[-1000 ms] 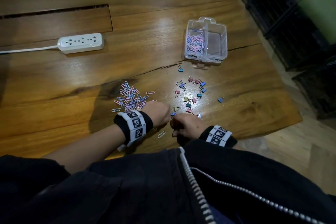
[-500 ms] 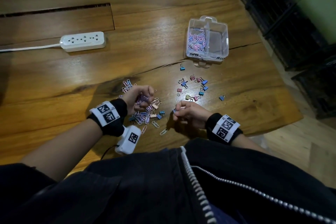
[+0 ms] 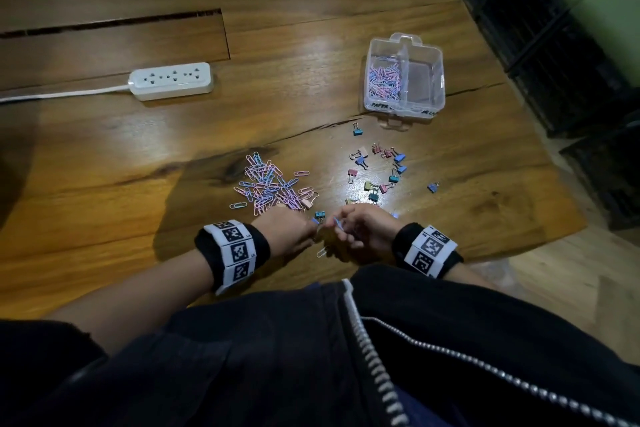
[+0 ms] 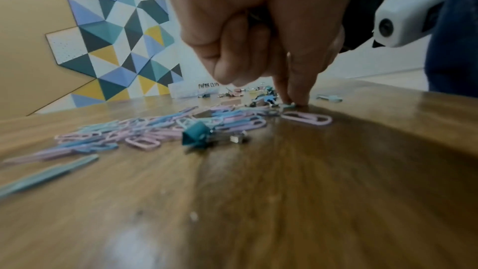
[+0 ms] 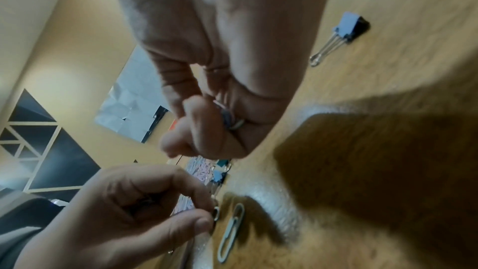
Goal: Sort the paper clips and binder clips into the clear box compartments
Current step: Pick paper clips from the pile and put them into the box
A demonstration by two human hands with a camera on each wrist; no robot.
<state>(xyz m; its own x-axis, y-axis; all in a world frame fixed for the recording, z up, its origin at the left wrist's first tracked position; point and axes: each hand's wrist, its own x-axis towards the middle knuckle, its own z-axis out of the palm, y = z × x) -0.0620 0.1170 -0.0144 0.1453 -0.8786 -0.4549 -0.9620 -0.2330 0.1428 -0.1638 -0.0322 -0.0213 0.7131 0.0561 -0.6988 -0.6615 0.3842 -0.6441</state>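
A: Start nearest the body. What is each hand doing?

B: The right hand (image 3: 360, 232) is curled round a small bunch of paper clips; the right wrist view shows pink and blue wire tucked between its fingers (image 5: 204, 130). The left hand (image 3: 287, 232) has thumb and forefinger pinched on a small clip at the counter (image 3: 138, 156), with a loose grey paper clip (image 5: 231, 230) lying just beside that pinch.

A: What could go wrong?

B: I'd judge the right hand's bunch is the risk. If its fingers loosen to take another clip, some could slip out and scatter near the counter's edge. The teal binder clip (image 4: 198, 136) also sits against the paper clip pile (image 3: 270, 185), so a quick scoop might carry it along into the wrong compartment.

A: And farther out?

B: The binder clips (image 3: 379, 168) lie spread beyond the hands, none of them boxed yet. Farther still stands the clear box (image 3: 405, 76), its left compartment holding paper clips and the right one looking bare. A power strip (image 3: 171, 80) lies far left.

A: What differs from half a second ago?

B: Then the left hand was raised over the pile, palm turned up, fingers spread among the clips. Now it has dropped back close to the right hand, and the pile lies uncovered.
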